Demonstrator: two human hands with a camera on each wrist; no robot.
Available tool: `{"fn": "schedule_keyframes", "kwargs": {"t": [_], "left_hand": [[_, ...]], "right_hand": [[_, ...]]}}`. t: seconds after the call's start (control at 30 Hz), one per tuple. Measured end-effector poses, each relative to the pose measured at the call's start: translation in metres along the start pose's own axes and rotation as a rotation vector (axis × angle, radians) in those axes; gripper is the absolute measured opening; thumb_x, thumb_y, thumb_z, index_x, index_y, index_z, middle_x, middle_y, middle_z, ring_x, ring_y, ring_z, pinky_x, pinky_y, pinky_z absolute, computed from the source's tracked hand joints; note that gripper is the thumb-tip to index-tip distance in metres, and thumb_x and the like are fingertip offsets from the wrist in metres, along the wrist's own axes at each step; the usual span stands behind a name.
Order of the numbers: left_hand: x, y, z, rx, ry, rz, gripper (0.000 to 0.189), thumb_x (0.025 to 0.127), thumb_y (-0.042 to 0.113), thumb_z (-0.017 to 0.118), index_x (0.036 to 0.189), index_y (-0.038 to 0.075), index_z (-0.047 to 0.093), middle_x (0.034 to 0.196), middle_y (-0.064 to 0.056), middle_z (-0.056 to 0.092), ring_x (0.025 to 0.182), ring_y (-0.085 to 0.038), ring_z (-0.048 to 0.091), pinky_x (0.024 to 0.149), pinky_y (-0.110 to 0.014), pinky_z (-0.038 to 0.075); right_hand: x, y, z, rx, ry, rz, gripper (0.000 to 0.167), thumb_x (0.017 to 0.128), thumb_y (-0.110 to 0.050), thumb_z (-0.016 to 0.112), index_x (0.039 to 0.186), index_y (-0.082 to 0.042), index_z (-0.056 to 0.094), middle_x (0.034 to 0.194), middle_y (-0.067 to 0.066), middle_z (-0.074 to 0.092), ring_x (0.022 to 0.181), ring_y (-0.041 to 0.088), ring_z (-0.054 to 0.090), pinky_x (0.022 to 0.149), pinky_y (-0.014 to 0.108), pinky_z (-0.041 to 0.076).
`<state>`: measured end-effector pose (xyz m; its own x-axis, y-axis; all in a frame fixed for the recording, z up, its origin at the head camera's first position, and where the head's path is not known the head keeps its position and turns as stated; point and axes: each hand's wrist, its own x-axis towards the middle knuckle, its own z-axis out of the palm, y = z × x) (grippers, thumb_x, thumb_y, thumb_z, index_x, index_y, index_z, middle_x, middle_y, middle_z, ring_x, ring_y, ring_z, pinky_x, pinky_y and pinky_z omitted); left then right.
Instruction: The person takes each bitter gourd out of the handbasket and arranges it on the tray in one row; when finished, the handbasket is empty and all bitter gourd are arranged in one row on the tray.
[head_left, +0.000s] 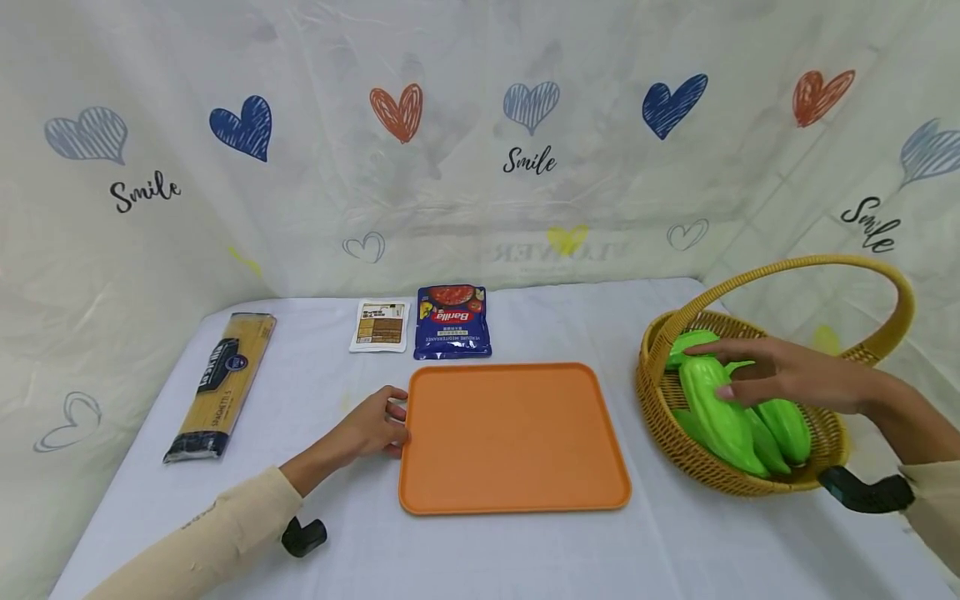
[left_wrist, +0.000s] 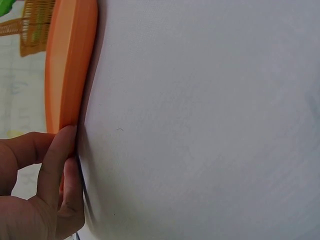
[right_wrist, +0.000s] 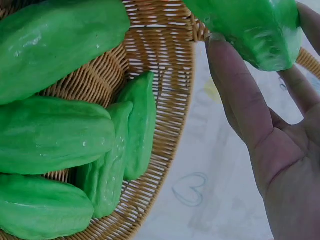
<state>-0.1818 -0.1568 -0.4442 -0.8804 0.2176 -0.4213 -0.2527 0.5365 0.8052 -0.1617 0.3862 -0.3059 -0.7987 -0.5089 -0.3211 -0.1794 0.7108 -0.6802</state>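
Note:
An orange tray (head_left: 517,437) lies flat on the cloth in the head view. My left hand (head_left: 378,423) pinches its left edge; the left wrist view shows thumb and fingers (left_wrist: 59,150) on the rim. On the right, a wicker basket (head_left: 675,442) holds several green ridged gourds. My right hand (head_left: 787,375) reaches under the basket's handle, over the pile. Between its thumb and fingers is one long green gourd (head_left: 720,417). The right wrist view shows the gripped gourd (right_wrist: 255,30) above the rim, with other gourds (right_wrist: 50,135) lying inside.
A spaghetti pack (head_left: 225,387) lies at the left of the table. Behind the tray are a small white-and-brown sachet (head_left: 379,326) and a blue Barilla sauce pouch (head_left: 452,322). A curtain (head_left: 457,192) printed with hearts rises at the back, and the basket's tall handle (head_left: 795,262) arches upward.

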Motion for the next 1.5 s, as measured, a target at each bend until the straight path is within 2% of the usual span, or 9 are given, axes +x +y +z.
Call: {"fn": "schedule_keyframes", "kwargs": {"t": [0.2,0.37,0.47,0.63,0.8,0.97,1.1,1.33,1.5], "left_hand": [[0.002,-0.001,0.0,0.005,0.006,-0.007,0.067,0.082,-0.003,0.072,0.142,0.0,0.042,0.116,-0.017,0.057,0.084,-0.022,0.065,0.065,-0.033,0.065],[0.003,-0.001,0.001,0.011,0.011,-0.015,0.067,0.083,-0.002,0.072,0.143,0.001,0.042,0.116,-0.016,0.057,0.084,-0.021,0.064,0.065,-0.032,0.065],[0.003,-0.001,0.001,0.01,0.014,-0.02,0.067,0.083,-0.002,0.072,0.143,0.001,0.042,0.116,-0.016,0.057,0.084,-0.022,0.064,0.065,-0.032,0.065],[0.002,-0.001,0.001,0.004,0.01,-0.019,0.067,0.083,-0.003,0.072,0.143,0.001,0.041,0.116,-0.017,0.057,0.084,-0.022,0.065,0.065,-0.032,0.065],[0.003,-0.001,0.0,-0.001,0.013,-0.026,0.068,0.083,-0.002,0.073,0.143,0.001,0.041,0.117,-0.017,0.057,0.085,-0.022,0.065,0.065,-0.033,0.065],[0.003,-0.002,0.001,-0.003,0.011,-0.021,0.067,0.083,-0.003,0.072,0.143,0.0,0.041,0.117,-0.018,0.056,0.084,-0.022,0.064,0.065,-0.033,0.065],[0.002,-0.004,0.0,-0.009,0.015,-0.014,0.068,0.083,-0.004,0.072,0.143,0.0,0.041,0.117,-0.017,0.056,0.085,-0.021,0.065,0.065,-0.033,0.065],[0.002,-0.005,0.003,-0.02,0.027,0.008,0.067,0.082,-0.006,0.07,0.142,0.0,0.042,0.118,-0.017,0.058,0.087,-0.02,0.066,0.065,-0.033,0.065],[0.002,-0.004,0.002,-0.013,0.03,0.006,0.067,0.082,-0.006,0.071,0.143,0.0,0.042,0.117,-0.017,0.058,0.085,-0.019,0.066,0.065,-0.033,0.065]], "right_hand": [[-0.003,-0.007,0.007,0.025,-0.003,-0.016,0.054,0.099,-0.018,0.059,0.151,-0.021,0.044,0.153,0.016,0.04,0.116,-0.003,0.055,0.08,0.031,0.062],[-0.004,-0.016,0.016,-0.022,0.031,-0.052,0.055,0.097,-0.02,0.064,0.149,-0.026,0.047,0.148,-0.005,0.049,0.119,-0.004,0.053,0.082,0.027,0.059],[-0.004,-0.021,0.022,-0.063,0.043,-0.079,0.055,0.096,-0.021,0.066,0.148,-0.028,0.049,0.145,-0.011,0.051,0.122,-0.006,0.05,0.086,0.022,0.057],[0.0,-0.028,0.033,-0.073,0.031,-0.141,0.056,0.096,-0.019,0.066,0.149,-0.024,0.048,0.147,-0.005,0.052,0.124,-0.007,0.049,0.088,0.02,0.055],[0.009,-0.04,0.049,-0.011,0.04,-0.169,0.057,0.096,-0.02,0.066,0.15,-0.025,0.046,0.15,0.003,0.05,0.125,-0.007,0.049,0.09,0.02,0.055],[0.02,-0.051,0.064,0.021,0.048,-0.181,0.057,0.096,-0.022,0.068,0.149,-0.024,0.047,0.147,0.009,0.051,0.118,0.003,0.056,0.09,0.023,0.056],[0.031,-0.057,0.075,0.046,0.033,-0.188,0.058,0.096,-0.024,0.068,0.149,-0.022,0.046,0.145,0.009,0.052,0.114,0.008,0.063,0.089,0.025,0.058],[0.053,-0.064,0.09,0.091,-0.006,-0.26,0.057,0.099,-0.022,0.063,0.152,-0.02,0.042,0.146,0.012,0.05,0.122,0.002,0.055,0.094,0.027,0.056],[0.067,-0.07,0.097,0.109,-0.051,-0.283,0.051,0.101,-0.022,0.059,0.15,-0.022,0.044,0.149,0.011,0.049,0.124,0.007,0.056,0.096,0.027,0.056]]}}
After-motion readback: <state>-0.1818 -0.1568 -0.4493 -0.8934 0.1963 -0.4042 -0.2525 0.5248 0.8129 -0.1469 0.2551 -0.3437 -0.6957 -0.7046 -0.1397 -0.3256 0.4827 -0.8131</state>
